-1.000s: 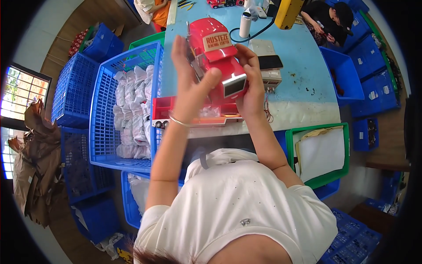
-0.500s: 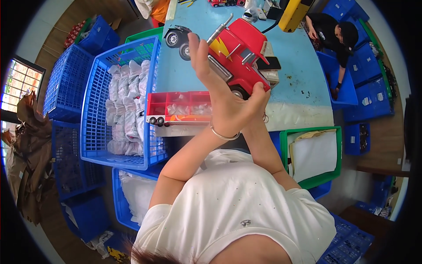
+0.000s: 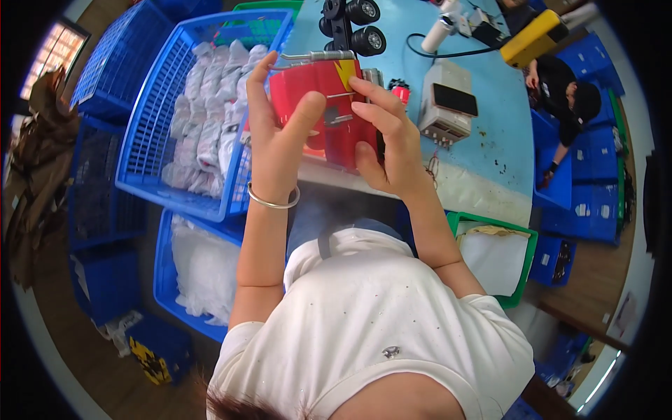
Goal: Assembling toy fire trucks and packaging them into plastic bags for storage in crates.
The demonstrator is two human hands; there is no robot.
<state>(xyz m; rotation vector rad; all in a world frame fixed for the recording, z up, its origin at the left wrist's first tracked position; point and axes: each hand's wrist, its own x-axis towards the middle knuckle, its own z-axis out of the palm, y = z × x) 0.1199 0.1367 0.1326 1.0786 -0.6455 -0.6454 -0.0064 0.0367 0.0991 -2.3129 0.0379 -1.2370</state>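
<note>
A red toy truck (image 3: 330,87) with a yellow lightning mark and silver exhaust pipes is up above the near edge of the table. Its black wheeled chassis (image 3: 341,28) points away from me. On the truck's left side, my left hand (image 3: 280,133) grips the cab, thumb across the top face and fingers behind. My right hand (image 3: 392,136) holds the other side, its fingertips on the body near the yellow mark and the thumb lower down. Both hands partly cover the cab, and the fingers underneath are hidden.
Left of the table stands a blue crate (image 3: 231,199) of bagged items (image 3: 210,119). A phone (image 3: 455,99) lies on a pale box-shaped device (image 3: 437,124). Nearby are a yellow tool (image 3: 535,38), a cable and a small red part (image 3: 400,91). A co-worker (image 3: 567,98) reaches into a blue bin at right.
The truck has turned and come left, its chassis now pointing away. My left hand has gone from extended fingers across it to gripping its left side. The view has shifted.
</note>
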